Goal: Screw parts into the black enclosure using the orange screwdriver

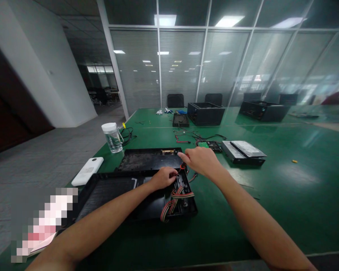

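A black plastic equipment case half (107,190) lies open in front of me, with multicoloured ribbon cables (169,209) at its right end. My right hand (202,161) is closed around a screwdriver (182,166) with a red and black handle, held upright over that end; its tip is hidden. Beside the tool, my left hand (164,178) reaches into the case with thumb and fingers pinched together. What they grip is too small to make out. Behind, a second black case half (147,160) carries a brass-coloured connector strip (168,152).
At left stand a clear water bottle (113,139) and a white power-bank-like device (88,171). Beyond my right hand lie a green circuit board (203,144), loose cables (183,142) and a silver drive (243,152). Black computer cases (205,113) sit at the back.
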### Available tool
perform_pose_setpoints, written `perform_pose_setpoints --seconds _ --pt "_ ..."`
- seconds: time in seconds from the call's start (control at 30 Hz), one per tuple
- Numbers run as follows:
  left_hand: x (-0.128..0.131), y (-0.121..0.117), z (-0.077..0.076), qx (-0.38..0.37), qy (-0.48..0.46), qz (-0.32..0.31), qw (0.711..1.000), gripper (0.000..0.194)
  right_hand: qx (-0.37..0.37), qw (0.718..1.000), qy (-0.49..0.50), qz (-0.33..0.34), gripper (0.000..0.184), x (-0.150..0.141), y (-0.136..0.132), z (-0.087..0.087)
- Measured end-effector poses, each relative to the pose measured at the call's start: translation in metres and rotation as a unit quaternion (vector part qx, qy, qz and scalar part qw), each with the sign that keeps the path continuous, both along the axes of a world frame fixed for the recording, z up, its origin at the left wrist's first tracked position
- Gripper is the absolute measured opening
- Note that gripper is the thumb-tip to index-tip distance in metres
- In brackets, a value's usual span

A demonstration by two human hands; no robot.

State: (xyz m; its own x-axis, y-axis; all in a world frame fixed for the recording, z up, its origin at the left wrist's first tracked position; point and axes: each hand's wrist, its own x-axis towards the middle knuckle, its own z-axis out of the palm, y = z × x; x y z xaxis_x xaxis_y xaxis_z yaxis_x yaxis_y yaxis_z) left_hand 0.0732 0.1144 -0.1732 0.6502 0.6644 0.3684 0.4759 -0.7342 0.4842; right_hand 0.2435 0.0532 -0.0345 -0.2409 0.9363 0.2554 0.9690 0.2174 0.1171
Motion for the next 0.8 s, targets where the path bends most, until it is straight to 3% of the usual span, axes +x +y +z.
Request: perform_pose_setpoints --seconds 0.07,0.23,0.53,0.67,0.8 --pt "-0.0001 -0.0001 0.0002 -0.002 0.003 0.001 1.0 0.015 0.012 1.0 0.0 -0.026 0.056 -0.0014 -0.0007 -0.0003" --pt "0.0002 -0.0002 0.0001 0.002 0.003 0.003 1.0 0.014 -0.006 0.999 0.002 0.049 0.048 -0.0038 -0.0022 -0.001" --pt "0.0004 -0.0021 0.0029 0.007 0.007 0.004 1.0 0.014 0.028 0.999 0.019 0.039 0.052 -0.0078 -0.0006 -0.006" --pt "-0.0002 -0.0025 0.004 0.01 0.02 0.002 1.0 0.012 0.027 0.995 0.041 0.085 0.043 -0.0063 0.0 -0.0066" --pt "-0.0003 -0.0049 0.0049 0.028 0.033 -0.007 0.999 0.012 0.029 0.994 0.064 0.079 0.046 -0.0007 0.0046 -0.0079"
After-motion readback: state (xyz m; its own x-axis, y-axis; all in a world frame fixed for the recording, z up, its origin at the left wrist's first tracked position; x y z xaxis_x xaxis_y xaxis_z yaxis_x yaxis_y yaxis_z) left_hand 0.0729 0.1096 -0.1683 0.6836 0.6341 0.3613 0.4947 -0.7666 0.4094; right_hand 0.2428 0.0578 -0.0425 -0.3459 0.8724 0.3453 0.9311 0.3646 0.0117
